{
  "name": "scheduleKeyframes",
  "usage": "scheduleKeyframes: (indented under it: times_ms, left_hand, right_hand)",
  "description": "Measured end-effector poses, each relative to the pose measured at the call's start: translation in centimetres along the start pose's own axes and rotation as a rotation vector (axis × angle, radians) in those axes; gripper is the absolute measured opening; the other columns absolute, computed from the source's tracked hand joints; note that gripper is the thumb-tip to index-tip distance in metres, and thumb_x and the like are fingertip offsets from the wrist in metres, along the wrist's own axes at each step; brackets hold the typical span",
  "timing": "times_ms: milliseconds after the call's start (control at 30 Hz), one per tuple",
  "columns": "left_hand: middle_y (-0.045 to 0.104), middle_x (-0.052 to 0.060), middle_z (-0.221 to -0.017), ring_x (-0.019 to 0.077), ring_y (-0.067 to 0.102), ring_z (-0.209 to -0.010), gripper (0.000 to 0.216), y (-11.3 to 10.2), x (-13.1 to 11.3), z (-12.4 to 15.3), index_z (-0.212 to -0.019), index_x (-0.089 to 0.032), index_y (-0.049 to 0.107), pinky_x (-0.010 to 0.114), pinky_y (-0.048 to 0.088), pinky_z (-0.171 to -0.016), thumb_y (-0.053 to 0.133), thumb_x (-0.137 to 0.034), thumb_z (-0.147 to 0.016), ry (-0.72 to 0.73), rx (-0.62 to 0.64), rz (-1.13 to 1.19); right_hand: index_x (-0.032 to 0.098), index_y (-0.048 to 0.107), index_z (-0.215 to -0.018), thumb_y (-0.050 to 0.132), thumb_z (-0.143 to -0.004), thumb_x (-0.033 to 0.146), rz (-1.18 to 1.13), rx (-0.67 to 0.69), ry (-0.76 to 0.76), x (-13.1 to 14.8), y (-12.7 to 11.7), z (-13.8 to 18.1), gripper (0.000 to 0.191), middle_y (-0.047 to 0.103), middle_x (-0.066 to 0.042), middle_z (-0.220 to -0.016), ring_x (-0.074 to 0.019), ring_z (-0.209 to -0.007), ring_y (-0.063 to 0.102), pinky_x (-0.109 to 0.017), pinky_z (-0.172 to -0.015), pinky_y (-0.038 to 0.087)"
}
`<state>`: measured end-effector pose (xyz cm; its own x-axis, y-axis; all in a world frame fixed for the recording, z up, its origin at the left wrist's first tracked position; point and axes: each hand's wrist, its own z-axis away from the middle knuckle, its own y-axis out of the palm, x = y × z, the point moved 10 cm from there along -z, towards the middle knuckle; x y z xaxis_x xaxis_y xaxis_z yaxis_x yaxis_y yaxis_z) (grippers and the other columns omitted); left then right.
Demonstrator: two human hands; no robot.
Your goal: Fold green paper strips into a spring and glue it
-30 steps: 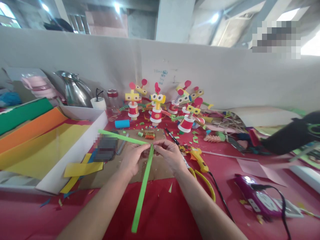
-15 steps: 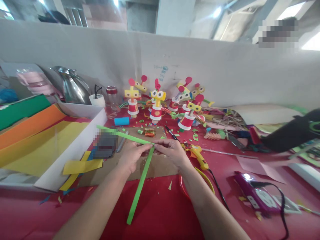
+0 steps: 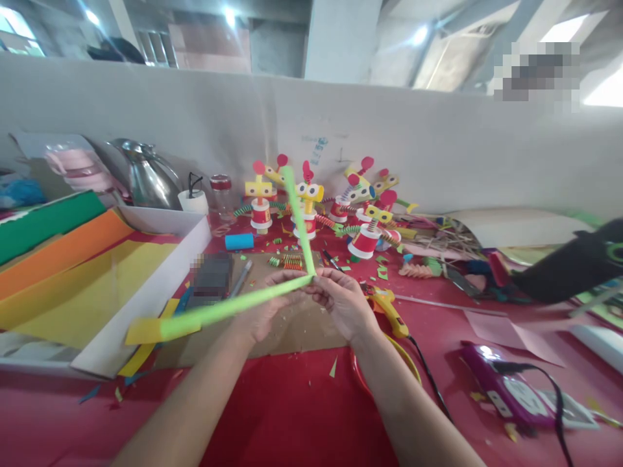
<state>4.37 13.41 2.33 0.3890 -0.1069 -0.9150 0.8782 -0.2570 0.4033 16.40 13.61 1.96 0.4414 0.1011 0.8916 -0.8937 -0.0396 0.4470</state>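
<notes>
Two long green paper strips (image 3: 228, 308) meet at a corner between my hands, above a brown cardboard sheet (image 3: 292, 327). My left hand (image 3: 265, 311) and my right hand (image 3: 343, 301) both pinch that joint, fingers closed. One strip runs left and down toward the yellow paper scraps (image 3: 146, 331). The other strip (image 3: 296, 217) stands up and away, in front of the paper-cup figures (image 3: 306, 207).
A white tray (image 3: 146, 292) of coloured paper sheets lies at left, a steel kettle (image 3: 146, 175) behind it. A yellow glue gun (image 3: 387, 308), scissors and a purple device (image 3: 506, 389) lie right of my hands. A dark sleeve (image 3: 569, 263) of another person reaches in from the right.
The joined strips have swung round in my hands: the one that hung toward me now points left, and the one that pointed left now stands up toward the figures.
</notes>
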Motion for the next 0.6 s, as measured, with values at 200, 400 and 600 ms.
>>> scheduleKeyframes:
  times_ms: [200,400,600]
  left_hand:
    - [0.073,0.008,-0.081,0.0212,0.065,-0.081,0.022,-0.8,-0.2,0.4,-0.084,-0.016,0.075,0.035,0.049,-0.081,0.073,-0.032,-0.070,0.087,-0.156,-0.102]
    - [0.069,0.003,-0.065,0.0146,0.060,-0.066,0.016,-2.3,-0.3,0.4,-0.070,-0.016,0.075,0.026,0.045,-0.067,0.074,-0.033,-0.068,0.065,-0.251,-0.200]
    - [0.071,0.004,-0.071,0.0117,0.062,-0.068,0.016,-1.7,1.0,0.0,-0.073,-0.015,0.075,0.024,0.047,-0.068,0.079,-0.024,-0.061,-0.077,-0.184,0.060]
  right_hand:
    - [0.016,0.064,-0.075,0.080,-0.062,0.032,0.019,0.021,-0.006,-0.7,1.5,0.5,0.026,0.069,0.000,-0.066,-0.0116,-0.060,0.064,-0.022,-0.060,0.048]
    - [0.016,0.068,-0.073,0.078,-0.062,0.033,0.246,-0.060,-0.101,0.5,0.9,0.6,0.022,0.068,-0.001,-0.066,-0.0120,-0.061,0.062,-0.023,-0.059,0.046]
    - [0.017,0.067,-0.073,0.079,-0.061,0.031,0.145,-0.011,-0.059,-0.1,1.0,0.5,0.022,0.068,-0.001,-0.065,-0.0117,-0.060,0.061,-0.025,-0.062,0.048]
